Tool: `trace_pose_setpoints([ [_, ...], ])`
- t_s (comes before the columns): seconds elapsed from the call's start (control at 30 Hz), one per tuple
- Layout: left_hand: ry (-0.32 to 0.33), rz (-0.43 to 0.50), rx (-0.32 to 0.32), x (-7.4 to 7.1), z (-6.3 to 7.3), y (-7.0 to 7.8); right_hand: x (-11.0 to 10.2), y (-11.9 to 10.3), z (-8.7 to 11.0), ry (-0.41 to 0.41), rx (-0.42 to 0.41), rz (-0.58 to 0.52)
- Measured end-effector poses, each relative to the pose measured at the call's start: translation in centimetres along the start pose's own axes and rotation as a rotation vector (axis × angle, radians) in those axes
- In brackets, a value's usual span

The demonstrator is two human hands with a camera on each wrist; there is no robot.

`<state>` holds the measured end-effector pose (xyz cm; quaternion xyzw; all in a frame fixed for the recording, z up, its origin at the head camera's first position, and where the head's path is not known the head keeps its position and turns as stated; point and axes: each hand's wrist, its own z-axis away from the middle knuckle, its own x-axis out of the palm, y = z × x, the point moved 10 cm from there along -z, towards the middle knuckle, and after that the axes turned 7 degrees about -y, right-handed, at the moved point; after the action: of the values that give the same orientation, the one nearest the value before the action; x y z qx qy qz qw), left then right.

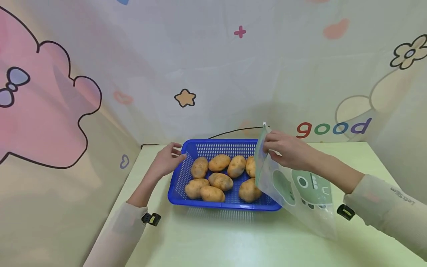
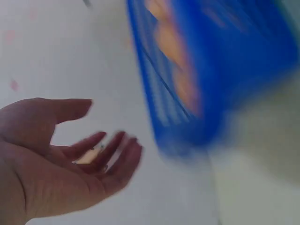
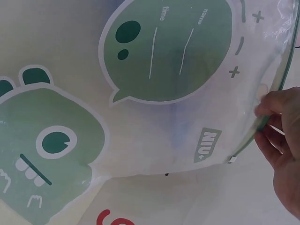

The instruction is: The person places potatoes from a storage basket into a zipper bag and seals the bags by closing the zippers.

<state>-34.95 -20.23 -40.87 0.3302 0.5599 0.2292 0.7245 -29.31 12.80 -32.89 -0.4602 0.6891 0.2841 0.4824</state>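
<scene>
A blue plastic basket with slotted walls stands on the table and holds several potatoes. My right hand pinches the zip edge of a translucent zip bag printed with green cartoon figures. The bag hangs over the basket's right end and covers part of it. In the right wrist view, thumb and fingers grip the green zip strip of the bag. At the basket's left rim hovers my left hand, fingers loosely bent. The left wrist view shows that hand holding nothing, apart from the blurred basket.
The pale green table meets a cloth backdrop with cartoon prints behind and at the left. A thin black cord runs behind the basket. Dark wrist devices are worn on both sleeves.
</scene>
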Motion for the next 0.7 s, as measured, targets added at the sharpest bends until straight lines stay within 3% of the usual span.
trace_pose_setpoints([
  [0.07,0.012,-0.018,0.094,0.8,0.0,3.8,-0.1,-0.2,-0.1,0.011,-0.005,0.001],
  [0.17,-0.07,0.073,0.197,3.8,-0.2,8.6,-0.1,-0.6,-0.1,0.02,-0.009,0.004],
  [0.33,-0.267,0.22,0.223,9.9,-1.6,13.9,0.0,-0.5,0.3,0.02,0.01,0.008],
  [0.43,-0.345,0.236,0.202,12.8,-2.9,15.5,-0.1,-0.4,0.6,0.035,0.021,0.011],
  [0.53,-0.404,0.267,0.166,15.0,-3.9,15.9,0.0,-0.5,0.8,0.033,0.027,0.024],
  [0.7,-0.416,0.339,0.116,16.6,-4.5,15.6,0.3,-0.8,1.0,0.002,0.071,0.016],
])
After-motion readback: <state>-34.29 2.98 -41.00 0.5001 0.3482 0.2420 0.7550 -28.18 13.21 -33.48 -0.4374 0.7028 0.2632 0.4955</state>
